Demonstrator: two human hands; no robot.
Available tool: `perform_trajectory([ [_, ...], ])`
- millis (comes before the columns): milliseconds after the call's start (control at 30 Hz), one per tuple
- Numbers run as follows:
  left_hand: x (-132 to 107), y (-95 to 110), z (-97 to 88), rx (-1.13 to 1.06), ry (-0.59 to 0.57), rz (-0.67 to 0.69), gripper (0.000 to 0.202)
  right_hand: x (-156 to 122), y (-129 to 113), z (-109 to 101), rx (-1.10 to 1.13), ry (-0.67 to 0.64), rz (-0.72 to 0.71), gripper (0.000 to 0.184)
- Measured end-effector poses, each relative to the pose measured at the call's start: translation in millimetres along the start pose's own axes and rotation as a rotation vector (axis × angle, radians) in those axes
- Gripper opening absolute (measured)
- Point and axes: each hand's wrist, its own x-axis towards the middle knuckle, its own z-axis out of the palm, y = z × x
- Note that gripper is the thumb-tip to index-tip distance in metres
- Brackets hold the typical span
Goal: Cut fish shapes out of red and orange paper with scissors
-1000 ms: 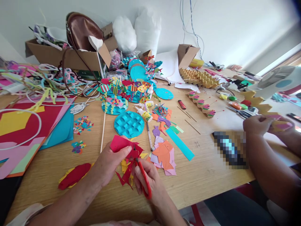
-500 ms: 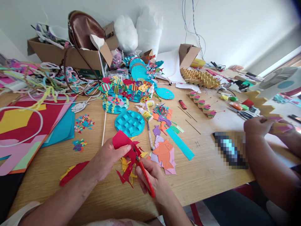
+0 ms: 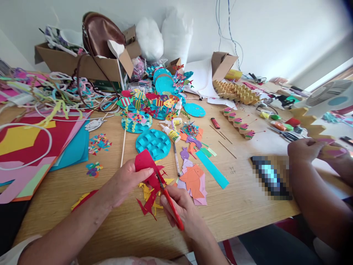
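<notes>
Pinched between the thumb and fingers of my left hand (image 3: 135,178) is a piece of red paper (image 3: 145,160). My right hand (image 3: 178,204) grips red-handled scissors (image 3: 173,206), whose blades are on the red paper's right edge. Red and yellow paper scraps (image 3: 149,200) lie on the table beneath the scissors. Beyond my hands sits a round blue woven paper disc (image 3: 153,144). An orange paper fish (image 3: 193,180) rests on lilac paper just right of the scissors. A red and yellow paper shape (image 3: 84,198) is partly hidden by my left forearm.
Coloured paper sheets (image 3: 33,147) are stacked at the left. Glue bottles (image 3: 171,132), a pen (image 3: 176,159) and a blue paper strip (image 3: 213,171) lie mid-table. At the right, another person's hands (image 3: 306,151) hold a yellow and pink zigzag piece. A cardboard box (image 3: 79,70) stands behind.
The view has shifted slightly. My left hand and the red paper have moved a little, and the scissors remain on the paper's edge.
</notes>
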Motion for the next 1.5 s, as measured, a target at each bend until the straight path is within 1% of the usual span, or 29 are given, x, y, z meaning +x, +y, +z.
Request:
perform_trajectory([
  [333, 0.8, 5.3, 2.2, 0.033, 0.001, 0.010, 0.011, 1.4, -1.5, 2.2, -0.022, 0.000, 0.004, 0.041],
  [600, 0.6, 4.7, 0.7, 0.037, 0.015, 0.004, 0.011, 2.3, -0.6, 3.1, -0.026, 0.016, 0.012, 0.040],
  [833, 1.1, 8.1, 0.4, 0.043, 0.020, 0.001, 0.010, 2.2, 1.9, 0.5, -0.057, 0.008, -0.012, 0.042],
  [1100, 1.4, 6.9, -1.9, 0.082, 0.009, 0.001, 0.010, 2.0, 2.8, -1.0, -0.115, 0.008, -0.045, 0.044],
  [1267, 2.6, 10.6, -1.8, 0.082, -0.010, -0.019, 0.011, 3.1, 4.2, -2.4, -0.173, 0.004, -0.044, 0.041],
  [1400, 3.6, 13.9, 0.6, 0.074, -0.015, -0.055, 0.012, 3.9, 3.6, -2.8, -0.161, 0.004, -0.035, 0.038],
  [1500, 3.8, 14.4, 1.5, 0.048, 0.002, -0.051, 0.013, 4.0, 3.5, -2.7, -0.145, 0.006, -0.025, 0.038],
])
